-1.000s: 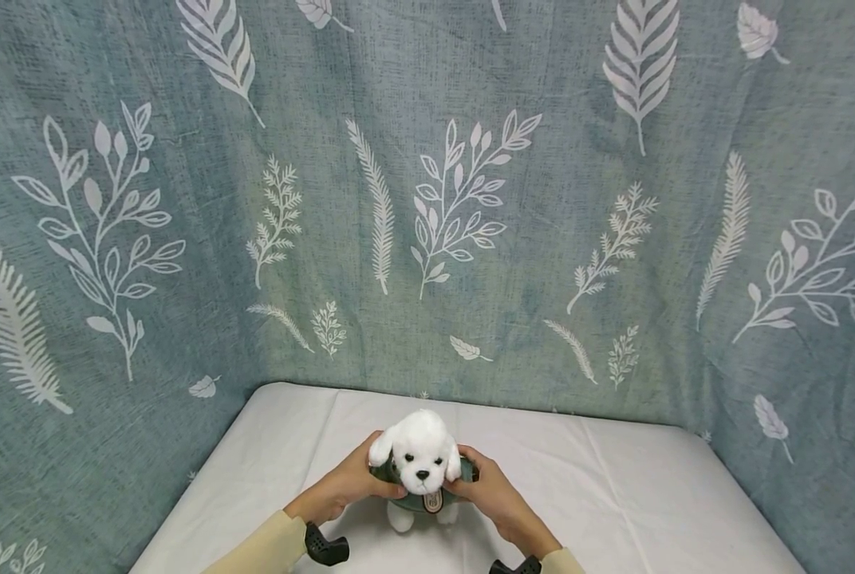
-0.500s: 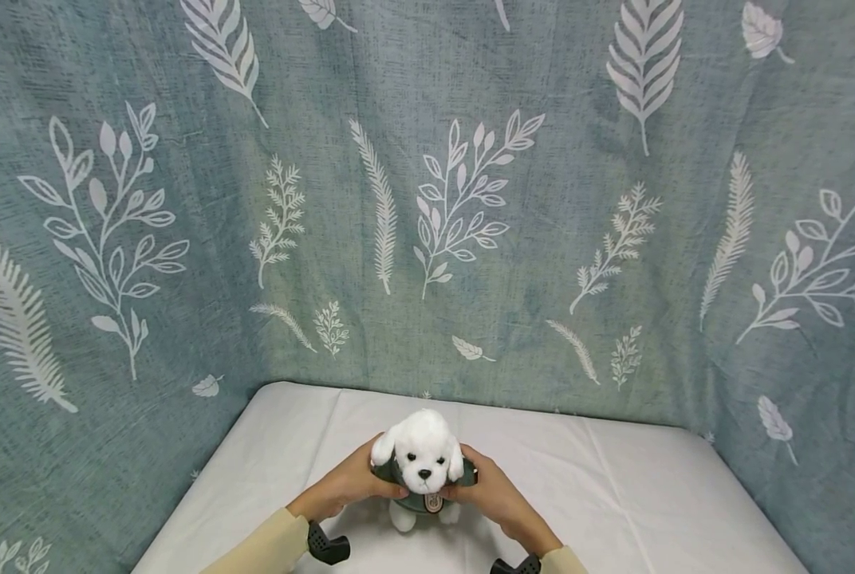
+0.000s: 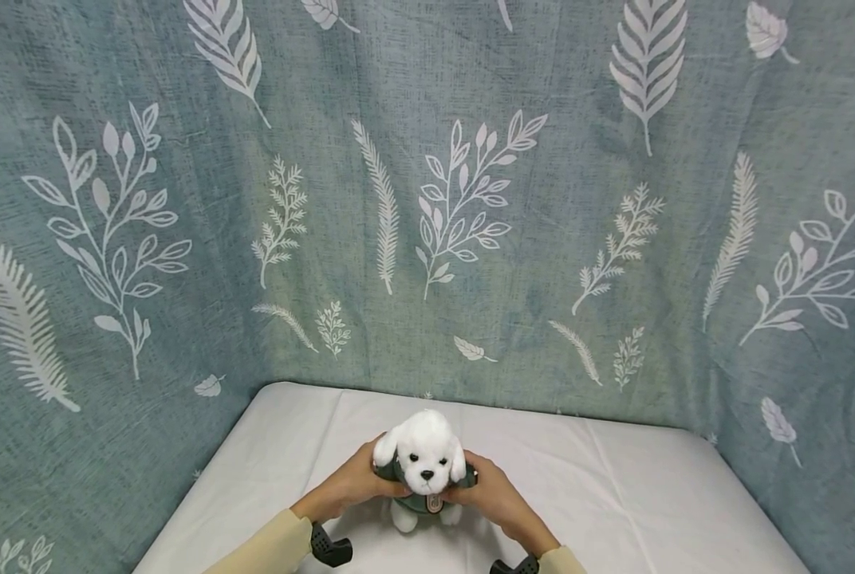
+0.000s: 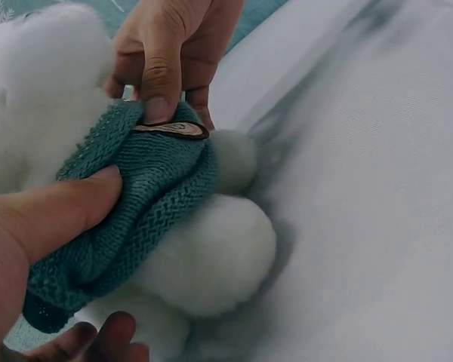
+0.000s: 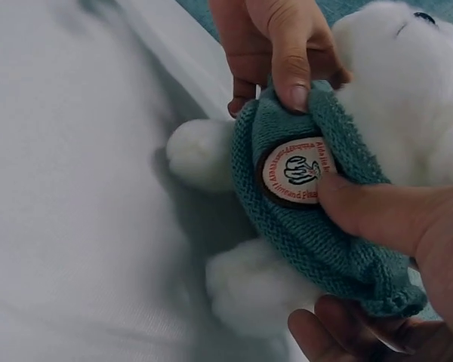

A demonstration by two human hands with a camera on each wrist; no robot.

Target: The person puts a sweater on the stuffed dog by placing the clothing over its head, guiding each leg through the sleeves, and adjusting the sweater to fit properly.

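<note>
A white plush dog (image 3: 427, 446) with floppy ears and dark eyes stands upright on the white surface, facing me. It wears a teal knitted sweater (image 4: 147, 177) with an oval patch (image 5: 294, 172) on the chest. My left hand (image 3: 352, 482) grips its body from the left side, thumb laid on the sweater's front. From the other side my right hand (image 3: 492, 490) holds it too, its thumb at the patch edge in the right wrist view. Fingers of both hands curl behind the sides; their tips are partly hidden. Two white paws (image 5: 249, 286) show below the hem.
A white cloth (image 3: 650, 494) covers the table. Blue-green curtains (image 3: 470, 239) with white leaf prints hang behind it and along both sides. A black wrist device (image 3: 330, 546) sits on my left wrist, and another (image 3: 515, 564) on the right.
Both hands keep their grip on the plush dog. The whole scene shifts slightly to the right in the head view; the dog hardly moves against the table.
</note>
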